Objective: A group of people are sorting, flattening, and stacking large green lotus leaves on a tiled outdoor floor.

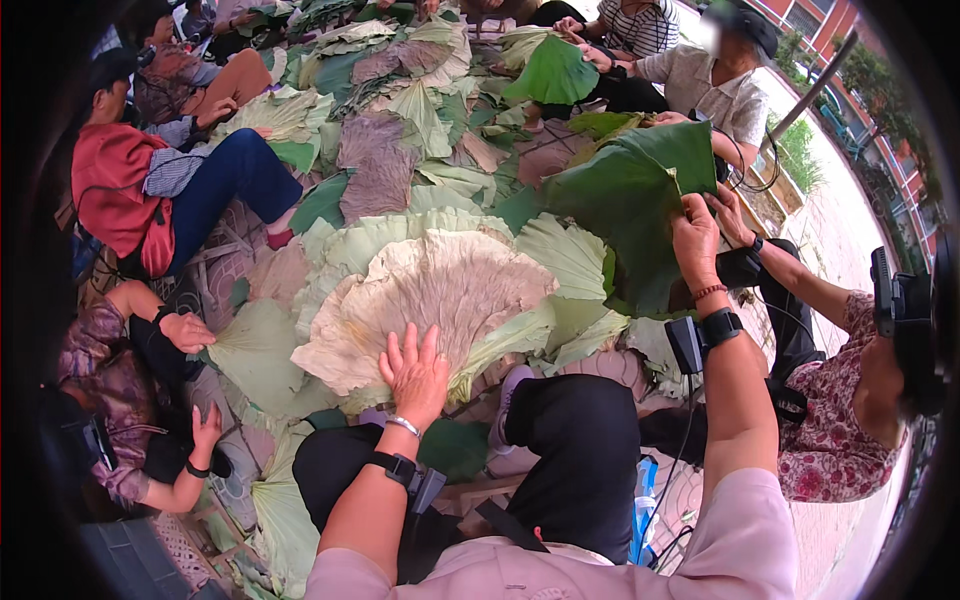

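A large dark green lotus leaf [622,202] hangs from my right hand [696,240], whose fingers pinch its edge near a folded point. A co-worker's hand is at the same leaf, just right of mine. My left hand [416,379] lies flat, fingers apart, on a pale brownish-pink lotus leaf [465,292]. That leaf tops a stack of pale green leaves [360,240] in front of my knees. Both my wrists carry strapped devices; a bracelet circles each.
More leaves [379,157] cover the brick paving ahead. Co-workers sit close at left and right; one at left holds a pale leaf [259,352]. A cable [679,457] hangs from my right wrist device. A blue-and-white package [643,510] stands beside my right leg.
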Available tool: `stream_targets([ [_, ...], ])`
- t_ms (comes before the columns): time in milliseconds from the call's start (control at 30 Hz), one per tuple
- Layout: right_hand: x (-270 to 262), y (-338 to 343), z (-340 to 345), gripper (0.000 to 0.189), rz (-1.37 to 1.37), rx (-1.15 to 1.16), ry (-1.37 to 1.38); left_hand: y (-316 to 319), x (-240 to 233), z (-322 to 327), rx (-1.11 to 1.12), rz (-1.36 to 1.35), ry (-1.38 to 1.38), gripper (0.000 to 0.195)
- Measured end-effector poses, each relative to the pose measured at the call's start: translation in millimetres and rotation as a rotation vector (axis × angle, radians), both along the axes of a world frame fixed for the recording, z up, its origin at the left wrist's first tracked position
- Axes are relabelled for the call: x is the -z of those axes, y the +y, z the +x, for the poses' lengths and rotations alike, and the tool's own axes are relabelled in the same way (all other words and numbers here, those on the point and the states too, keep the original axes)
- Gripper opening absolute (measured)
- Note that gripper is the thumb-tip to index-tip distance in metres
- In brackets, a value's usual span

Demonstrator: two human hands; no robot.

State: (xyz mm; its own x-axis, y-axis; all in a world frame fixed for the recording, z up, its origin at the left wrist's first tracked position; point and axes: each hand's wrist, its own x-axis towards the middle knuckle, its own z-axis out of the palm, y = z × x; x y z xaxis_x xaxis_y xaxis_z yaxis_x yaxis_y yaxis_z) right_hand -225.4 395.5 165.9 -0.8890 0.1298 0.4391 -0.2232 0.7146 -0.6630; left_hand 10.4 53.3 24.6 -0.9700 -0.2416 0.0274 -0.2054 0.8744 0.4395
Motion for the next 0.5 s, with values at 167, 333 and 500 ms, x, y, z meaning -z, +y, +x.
stream_targets([
  [167,-91.4,-70.0,-7.0,0.004,-0.005,-0.233,0.221,-5.1,-3.7,1.3,-0.006,0.169,0.011,0.048],
  [333,-132.6,-175.4,47.0,0.01,0.086,-0.459,0.415,-17.1,3.6,-3.6,-0.096,0.402,0.021,0.051],
  [500,-56.0,-236.8,116.4,0.029,0.405,-0.807,0.494,-40.9,-6.1,-4.8,-0.186,1.218,0.172,0.067],
])
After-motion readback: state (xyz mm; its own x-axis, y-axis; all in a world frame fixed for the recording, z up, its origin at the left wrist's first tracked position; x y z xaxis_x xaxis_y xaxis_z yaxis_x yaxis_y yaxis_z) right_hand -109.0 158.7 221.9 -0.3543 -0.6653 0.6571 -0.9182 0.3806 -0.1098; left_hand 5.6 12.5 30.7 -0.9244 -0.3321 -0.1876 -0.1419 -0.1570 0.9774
